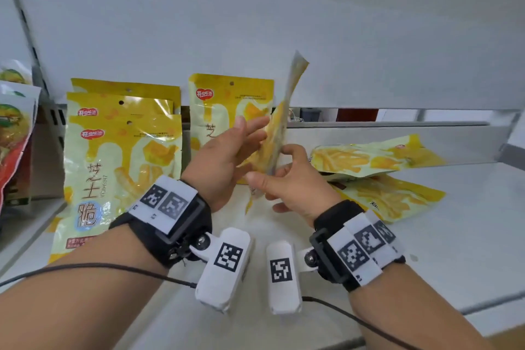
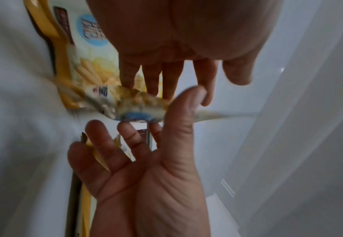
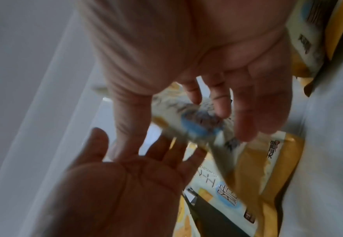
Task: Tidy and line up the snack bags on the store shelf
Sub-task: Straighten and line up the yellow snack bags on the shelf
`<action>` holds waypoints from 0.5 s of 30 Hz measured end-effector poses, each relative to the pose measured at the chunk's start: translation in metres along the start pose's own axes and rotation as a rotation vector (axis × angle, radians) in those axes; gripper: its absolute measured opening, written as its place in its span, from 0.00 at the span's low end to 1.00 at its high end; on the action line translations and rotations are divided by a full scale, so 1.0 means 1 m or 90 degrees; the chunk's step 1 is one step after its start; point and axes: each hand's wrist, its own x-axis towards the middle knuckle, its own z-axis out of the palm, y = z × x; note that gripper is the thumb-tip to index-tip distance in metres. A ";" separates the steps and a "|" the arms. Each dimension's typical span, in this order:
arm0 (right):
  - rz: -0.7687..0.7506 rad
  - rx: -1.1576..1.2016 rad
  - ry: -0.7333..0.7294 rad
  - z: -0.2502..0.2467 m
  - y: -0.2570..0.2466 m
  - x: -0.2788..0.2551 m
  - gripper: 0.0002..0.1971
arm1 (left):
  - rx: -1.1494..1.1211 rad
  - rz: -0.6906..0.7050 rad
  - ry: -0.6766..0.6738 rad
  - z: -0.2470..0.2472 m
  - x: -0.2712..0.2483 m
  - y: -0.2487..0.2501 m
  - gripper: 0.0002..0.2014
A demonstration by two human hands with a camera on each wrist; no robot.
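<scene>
Seven yellow-and-cream plastic snack bags are showing in the head view, all of one design with cheese cubes and golden sticks printed on the front. Three standing bags (image 1: 122,150) are leaning upright in a stack at the left of the white metal shelf (image 1: 468,221), the frontmost bearing a red logo, large Chinese characters with a blue circle, and the Latin word "ZHISHICUI". One more upright bag (image 1: 221,105) is standing just to their right, partly hidden by the hands. Two flat bags (image 1: 377,156) are lying at the right, one overlapping the other.

One held bag (image 1: 279,128) is hanging edge-on above the middle of the shelf, between both hands. Its blue circle is turning toward the wrist cameras, blurred. The left hand (image 1: 224,162) is pressing against its left face with fingers (image 2: 160,131) nearly straight, thumb extended. The right hand (image 1: 295,182) is pinching its lower edge between thumb and curled fingers (image 3: 219,102).

One red-and-green packet (image 1: 14,133), its writing unreadable, is sitting on the neighbouring shelf section at far left.
</scene>
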 end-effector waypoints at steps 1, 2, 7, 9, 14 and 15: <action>-0.011 -0.008 0.022 -0.002 -0.002 -0.002 0.34 | -0.023 -0.007 -0.023 0.007 0.002 0.003 0.29; -0.025 -0.012 0.052 -0.005 -0.004 -0.004 0.28 | -0.042 -0.009 -0.051 0.016 0.005 0.006 0.31; 0.015 0.105 0.208 -0.031 -0.002 -0.005 0.12 | -0.053 0.002 -0.049 0.047 0.013 0.013 0.33; 0.042 0.194 0.264 -0.044 -0.001 -0.003 0.09 | -0.039 0.016 0.038 0.045 0.016 0.014 0.26; 0.095 0.374 0.367 -0.072 -0.004 0.004 0.04 | 0.217 -0.024 0.235 0.009 0.030 0.001 0.15; 0.105 0.329 0.387 -0.077 0.000 0.008 0.09 | 0.252 -0.050 0.253 0.002 0.032 -0.002 0.19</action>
